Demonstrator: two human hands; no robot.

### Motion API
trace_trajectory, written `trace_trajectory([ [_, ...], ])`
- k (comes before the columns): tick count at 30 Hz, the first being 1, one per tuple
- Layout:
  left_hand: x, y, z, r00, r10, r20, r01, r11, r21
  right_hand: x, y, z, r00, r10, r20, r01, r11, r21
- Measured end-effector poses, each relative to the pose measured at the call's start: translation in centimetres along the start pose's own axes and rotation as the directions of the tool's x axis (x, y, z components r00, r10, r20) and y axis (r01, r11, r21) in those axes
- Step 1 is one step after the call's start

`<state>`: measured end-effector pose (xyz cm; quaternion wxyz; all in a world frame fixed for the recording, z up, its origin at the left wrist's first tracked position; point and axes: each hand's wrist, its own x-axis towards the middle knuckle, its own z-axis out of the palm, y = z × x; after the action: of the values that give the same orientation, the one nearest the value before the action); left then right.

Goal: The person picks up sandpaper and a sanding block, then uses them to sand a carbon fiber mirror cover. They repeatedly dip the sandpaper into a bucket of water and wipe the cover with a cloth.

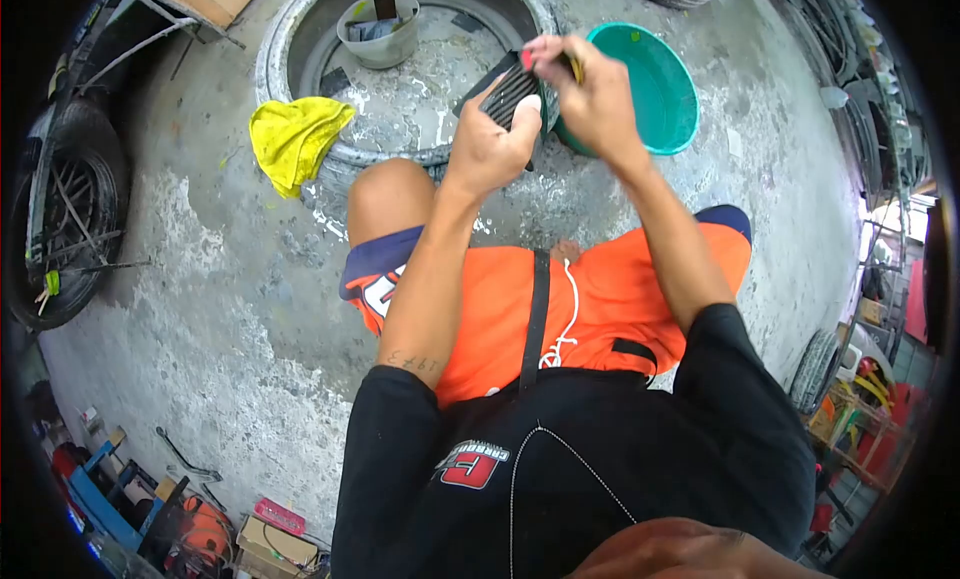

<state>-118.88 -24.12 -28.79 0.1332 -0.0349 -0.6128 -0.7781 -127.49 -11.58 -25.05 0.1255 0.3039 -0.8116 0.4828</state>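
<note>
My left hand (490, 147) is closed around a black ribbed piece (508, 97) with parallel slats, held tilted above the floor. Close against its upper end is my right hand (592, 97), blurred by motion, its fingers bent in a pinch. At those fingertips shows a small red thing (527, 59), and a yellow-and-black bit (575, 67) sticks out between the fingers. What kind of object this is, I cannot make out. Behind the hands lies a big tire (272, 64) on its side, with a yellow cloth (298, 144) draped at its left edge.
A white tub (380, 51) holding dark blocks stands inside the tire. Right of it sits a green basin (683, 104). A spoked wheel (75, 214) stands at far left. Tools and a cardboard box (272, 554) lie lower left; more tires and shelving line the right.
</note>
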Motion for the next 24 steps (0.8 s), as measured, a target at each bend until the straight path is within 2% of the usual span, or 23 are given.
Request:
trace_trajectory([
  [1,-0.2,-0.3,0.1,0.999,-0.044,0.029,0.044,0.999,0.006,-0.2,1.0,-0.3,0.986,0.163,0.040,-0.165,0.985,0.041],
  [2,-0.7,-0.2,0.5,0.998,-0.050,0.032,0.050,0.999,0.003,0.0,0.6,-0.6,0.974,0.224,0.039,-0.226,0.973,0.048],
  [3,-0.6,0.1,0.6,1.000,-0.007,0.001,0.007,1.000,0.006,0.0,-0.4,-0.7,0.976,0.214,0.033,-0.215,0.975,0.048],
  [4,-0.2,0.2,0.6,0.998,0.040,-0.038,-0.039,0.999,0.012,-0.6,-1.7,-0.7,0.998,-0.040,0.054,0.039,0.999,0.013],
  [5,0.0,0.1,0.3,0.999,0.035,-0.041,-0.035,0.999,0.016,-1.2,-2.7,-0.5,0.958,-0.273,0.084,0.275,0.961,-0.015],
  [6,-0.2,-0.1,0.0,0.999,0.023,-0.044,-0.022,1.000,0.014,-1.2,-3.3,-0.4,0.960,-0.272,0.069,0.272,0.962,0.002],
  [7,-0.5,-0.1,-0.1,0.999,0.014,-0.040,-0.013,1.000,0.011,-0.6,-2.4,-0.5,0.969,-0.232,0.091,0.231,0.973,0.023],
  [8,-0.5,0.5,0.0,0.998,-0.050,-0.030,0.051,0.999,0.011,0.1,-1.0,-0.6,0.994,-0.063,0.092,0.061,0.998,0.020],
  [9,-0.4,0.6,0.2,0.999,-0.037,-0.025,0.037,0.999,0.011,0.6,-0.2,-0.6,0.990,0.101,0.098,-0.103,0.995,0.019],
  [10,-0.6,0.6,0.3,1.000,-0.020,-0.017,0.020,1.000,0.019,0.4,0.5,-0.5,0.998,-0.004,0.070,0.012,0.993,-0.119],
  [11,-0.5,0.6,0.2,1.000,0.003,-0.018,-0.002,1.000,0.027,0.4,-0.4,-0.5,0.998,-0.016,0.068,0.024,0.993,-0.116],
  [13,-0.6,0.8,-0.3,0.999,-0.012,-0.039,0.013,1.000,0.010,-1.1,-3.1,-0.3,0.950,-0.306,0.067,0.308,0.951,-0.033],
  [14,-0.6,0.5,-0.4,0.997,-0.061,-0.048,0.062,0.998,0.014,-0.8,-2.7,-0.4,0.965,-0.235,0.116,0.237,0.971,-0.009],
  [15,-0.3,0.2,-0.6,0.994,-0.098,-0.055,0.099,0.995,0.018,-0.4,-1.6,-0.3,0.989,-0.046,0.140,0.039,0.998,0.056],
  [16,0.2,-0.3,-0.5,0.992,-0.110,-0.057,0.106,0.992,-0.063,0.5,-0.2,-0.4,0.986,0.112,0.123,-0.120,0.991,0.054],
  [17,0.4,-0.1,-0.3,0.992,-0.108,-0.060,0.105,0.993,-0.062,1.1,0.0,-0.4,0.957,0.269,0.109,-0.276,0.960,0.055],
  [18,0.8,0.2,-0.1,0.983,-0.106,-0.149,0.086,0.987,-0.133,0.8,-0.1,0.1,0.991,0.134,-0.025,-0.133,0.991,0.011],
  [19,1.1,0.3,0.0,0.964,-0.109,-0.242,0.059,0.978,-0.202,-0.8,-0.6,0.4,0.998,-0.003,-0.062,0.005,1.000,0.026],
  [20,1.9,-0.7,0.0,0.933,-0.126,-0.336,-0.038,0.896,-0.442,-3.0,-1.6,0.9,0.996,-0.080,-0.026,0.080,0.997,0.016],
  [21,2.4,-1.7,-0.5,0.876,-0.237,-0.421,-0.001,0.870,-0.493,-5.2,-2.3,1.4,0.988,-0.153,0.007,0.153,0.988,0.001],
  [23,2.7,-0.7,0.4,0.908,-0.139,-0.395,-0.127,0.808,-0.575,-5.2,-2.6,1.8,0.985,-0.167,-0.046,0.167,0.986,-0.017],
  [24,3.1,-1.1,0.2,0.910,-0.140,-0.391,-0.121,0.811,-0.572,-3.9,-1.8,2.1,0.981,-0.165,-0.104,0.161,0.986,-0.048],
])
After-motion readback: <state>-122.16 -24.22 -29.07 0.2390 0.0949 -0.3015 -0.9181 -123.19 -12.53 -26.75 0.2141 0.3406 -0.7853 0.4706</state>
